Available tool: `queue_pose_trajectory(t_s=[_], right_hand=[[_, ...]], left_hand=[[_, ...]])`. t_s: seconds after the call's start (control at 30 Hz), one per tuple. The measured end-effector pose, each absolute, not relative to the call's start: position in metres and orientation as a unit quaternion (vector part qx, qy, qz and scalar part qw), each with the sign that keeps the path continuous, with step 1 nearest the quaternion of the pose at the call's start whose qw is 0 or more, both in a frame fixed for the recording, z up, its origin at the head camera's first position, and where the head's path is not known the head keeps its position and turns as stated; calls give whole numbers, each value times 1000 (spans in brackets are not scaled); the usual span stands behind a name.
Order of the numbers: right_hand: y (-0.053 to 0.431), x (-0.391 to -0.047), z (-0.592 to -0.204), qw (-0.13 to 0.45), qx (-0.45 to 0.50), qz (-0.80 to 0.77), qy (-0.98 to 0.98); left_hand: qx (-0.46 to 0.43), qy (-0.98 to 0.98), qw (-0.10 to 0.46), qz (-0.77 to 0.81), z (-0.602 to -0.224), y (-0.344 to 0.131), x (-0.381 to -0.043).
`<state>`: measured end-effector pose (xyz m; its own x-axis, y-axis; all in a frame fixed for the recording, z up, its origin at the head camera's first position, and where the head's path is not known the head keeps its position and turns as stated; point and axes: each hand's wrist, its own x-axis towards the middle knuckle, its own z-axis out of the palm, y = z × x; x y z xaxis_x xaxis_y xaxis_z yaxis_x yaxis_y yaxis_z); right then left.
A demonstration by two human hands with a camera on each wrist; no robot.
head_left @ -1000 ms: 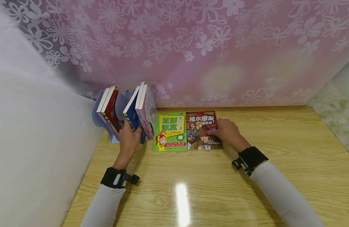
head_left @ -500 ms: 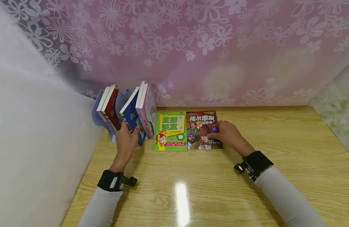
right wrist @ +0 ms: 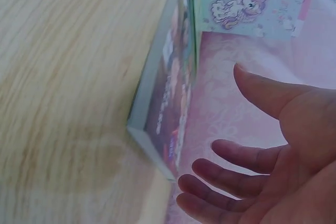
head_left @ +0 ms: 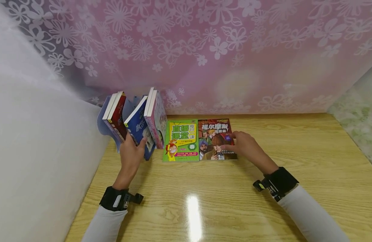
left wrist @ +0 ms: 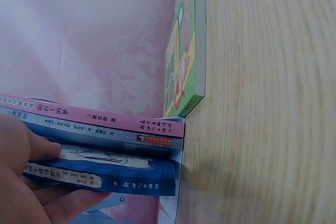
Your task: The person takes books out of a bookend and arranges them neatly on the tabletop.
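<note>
My left hand [head_left: 131,154] pinches a blue book [head_left: 139,122] between thumb and fingers. The book leans out of a pale blue book stand [head_left: 102,122], its spine toward me; in the left wrist view the thumb [left wrist: 44,148] lies over its cover. A pink book [head_left: 160,119] stands just right of it. My right hand [head_left: 248,146] hovers with fingers spread at the right edge of a dark red detective comic book [head_left: 214,132]. In the right wrist view that hand [right wrist: 283,166] holds nothing. Left of the comic lies a green book [head_left: 181,143], flat on the table.
A red book [head_left: 117,112] and a thinner one stand in the stand's left section. A white wall [head_left: 37,151] borders the left side, and a pink floral curtain [head_left: 204,67] hangs behind. The wooden table [head_left: 234,208] stretches forward and right.
My left hand has drawn the blue book toward me and left, partly out from beside the pink book. The right hand has loosened and shifted slightly right, away from the comic.
</note>
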<state>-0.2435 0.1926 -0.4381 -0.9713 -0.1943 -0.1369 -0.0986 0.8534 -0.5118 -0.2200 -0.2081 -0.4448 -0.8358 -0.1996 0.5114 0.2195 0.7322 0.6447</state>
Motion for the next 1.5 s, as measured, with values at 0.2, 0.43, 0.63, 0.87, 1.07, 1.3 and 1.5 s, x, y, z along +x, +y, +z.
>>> queue_pose_trajectory(t_s=[0.2,0.43,0.63,0.87,1.07,1.3,1.5], right_hand=[[187,-236,-430,83,-94,-273,954],[179,-231,-425,75,-130,-277,949],[175,-225,-420,77,-141,-285,945],[173,-220,-416,65,-153,-285,944],[170,-217,-412,60,-168,-298,938],[165,-214,-407,64,-178,-313,931],[162,-212,-404,60,-199,-334,919]], left_hand=[[-12,-884,286,-370,-444,-210,-213],[-12,-880,278,-386,-441,-211,-204],[-7,-881,275,-384,-439,-212,-197],[1,-881,274,-386,-439,-215,-188],[0,-883,266,-386,-436,-216,-182],[-5,-885,256,-389,-430,-218,-170],[-14,-883,263,-389,-426,-220,-161]])
